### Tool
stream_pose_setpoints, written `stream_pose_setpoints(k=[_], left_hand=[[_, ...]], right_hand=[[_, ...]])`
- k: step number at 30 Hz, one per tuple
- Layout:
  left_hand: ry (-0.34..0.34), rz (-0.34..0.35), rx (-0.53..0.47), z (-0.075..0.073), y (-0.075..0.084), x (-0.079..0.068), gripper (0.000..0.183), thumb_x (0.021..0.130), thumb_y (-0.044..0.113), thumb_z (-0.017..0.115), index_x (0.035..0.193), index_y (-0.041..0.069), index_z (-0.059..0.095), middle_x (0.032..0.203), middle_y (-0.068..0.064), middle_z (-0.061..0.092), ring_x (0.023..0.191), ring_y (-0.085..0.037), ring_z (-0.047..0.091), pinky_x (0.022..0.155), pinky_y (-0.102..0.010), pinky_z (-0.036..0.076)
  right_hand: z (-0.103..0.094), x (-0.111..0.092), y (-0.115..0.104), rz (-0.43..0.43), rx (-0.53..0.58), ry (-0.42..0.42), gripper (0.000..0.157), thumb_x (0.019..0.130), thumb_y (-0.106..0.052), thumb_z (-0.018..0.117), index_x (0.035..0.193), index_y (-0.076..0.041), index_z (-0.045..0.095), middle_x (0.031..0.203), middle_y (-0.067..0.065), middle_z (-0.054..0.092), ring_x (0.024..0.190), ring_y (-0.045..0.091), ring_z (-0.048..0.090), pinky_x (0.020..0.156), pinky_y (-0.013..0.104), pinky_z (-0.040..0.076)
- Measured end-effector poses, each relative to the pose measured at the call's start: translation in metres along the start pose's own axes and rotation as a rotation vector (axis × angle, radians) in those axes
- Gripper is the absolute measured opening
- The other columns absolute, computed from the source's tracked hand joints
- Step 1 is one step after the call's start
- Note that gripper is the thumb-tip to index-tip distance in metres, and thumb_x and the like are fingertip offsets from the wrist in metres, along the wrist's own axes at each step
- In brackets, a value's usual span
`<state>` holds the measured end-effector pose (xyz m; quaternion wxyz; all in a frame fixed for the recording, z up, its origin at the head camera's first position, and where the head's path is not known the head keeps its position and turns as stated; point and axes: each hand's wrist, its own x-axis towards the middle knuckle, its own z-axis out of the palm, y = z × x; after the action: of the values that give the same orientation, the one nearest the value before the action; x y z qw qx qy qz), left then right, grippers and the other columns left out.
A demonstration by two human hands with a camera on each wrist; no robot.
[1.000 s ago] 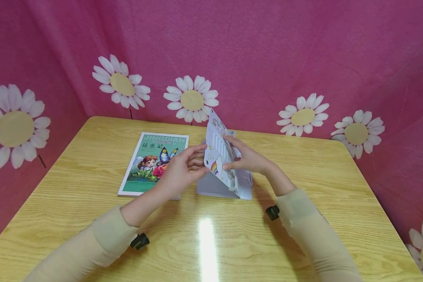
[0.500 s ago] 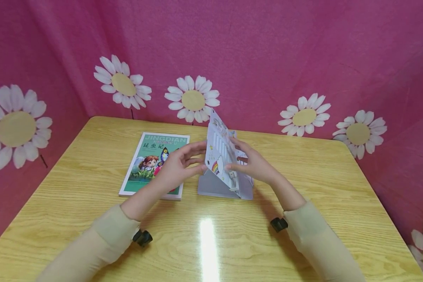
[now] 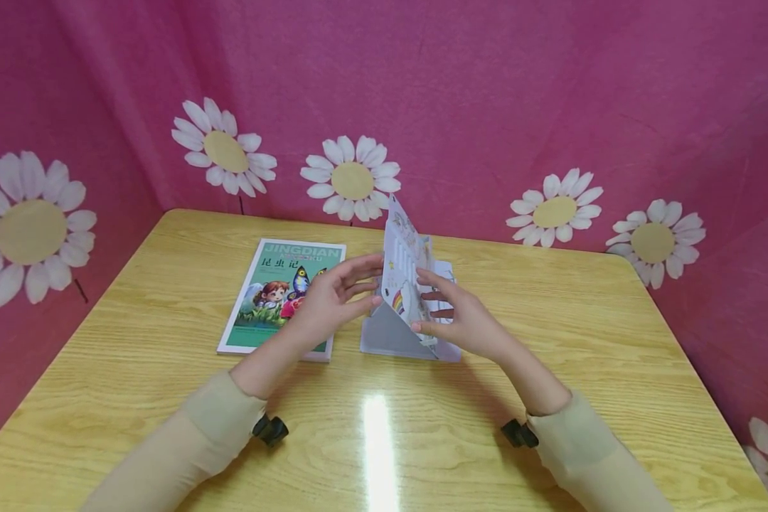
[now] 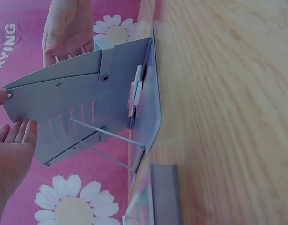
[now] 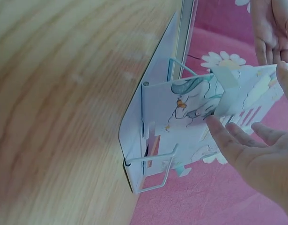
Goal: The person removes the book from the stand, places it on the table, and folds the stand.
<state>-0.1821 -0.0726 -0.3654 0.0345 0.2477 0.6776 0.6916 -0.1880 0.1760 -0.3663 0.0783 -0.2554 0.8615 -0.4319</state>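
Note:
A folding book stand [image 3: 398, 245], pale lilac with rainbow and unicorn pictures, stands on the table with its slotted panel tilted up from its base [image 3: 390, 338]. My left hand [image 3: 336, 299] is behind the panel at its left edge. In the left wrist view, its fingertips [image 4: 27, 133] touch the grey back and the thumb is at a riveted corner. My right hand [image 3: 470, 323] is spread in front of the printed face, index fingertip [image 5: 214, 123] right at the panel near a flat clip [image 5: 225, 96]. A wire prop [image 4: 108, 132] angles between panel and base.
A green-covered book [image 3: 262, 288] with a butterfly and a cartoon child lies flat left of the stand, partly under my left forearm. The wooden table [image 3: 550, 355] meets a pink daisy-print cloth [image 3: 454, 107] at the back and sides.
The panel has shifted slightly to the right and stands more upright. My left hand moves along with it. My right hand has come lower and nearer, its fingers more spread.

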Motion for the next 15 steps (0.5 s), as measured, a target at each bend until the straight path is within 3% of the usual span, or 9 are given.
stream_pose_setpoints(k=[9, 15], left_hand=[[-0.042, 0.038, 0.029, 0.010, 0.003, 0.010, 0.056, 0.087, 0.003, 0.065, 0.139, 0.007, 0.045, 0.136, -0.009, 0.052, 0.124, -0.023, 0.051, 0.100, -0.033, 0.045], [-0.077, 0.065, 0.051, 0.017, 0.005, 0.018, 0.053, 0.090, -0.001, 0.060, 0.140, 0.005, 0.043, 0.137, -0.011, 0.051, 0.125, -0.027, 0.050, 0.102, -0.041, 0.043]], right_hand=[[0.002, -0.008, 0.001, -0.013, -0.017, 0.056, 0.083, 0.077, -0.023, 0.078, 0.147, -0.016, 0.033, 0.142, 0.012, 0.044, 0.119, 0.032, 0.055, 0.091, 0.045, 0.051], [0.000, -0.012, -0.011, 0.000, 0.013, 0.114, 0.081, 0.078, -0.017, 0.078, 0.146, -0.011, 0.034, 0.138, 0.015, 0.046, 0.116, 0.034, 0.055, 0.090, 0.047, 0.051]])
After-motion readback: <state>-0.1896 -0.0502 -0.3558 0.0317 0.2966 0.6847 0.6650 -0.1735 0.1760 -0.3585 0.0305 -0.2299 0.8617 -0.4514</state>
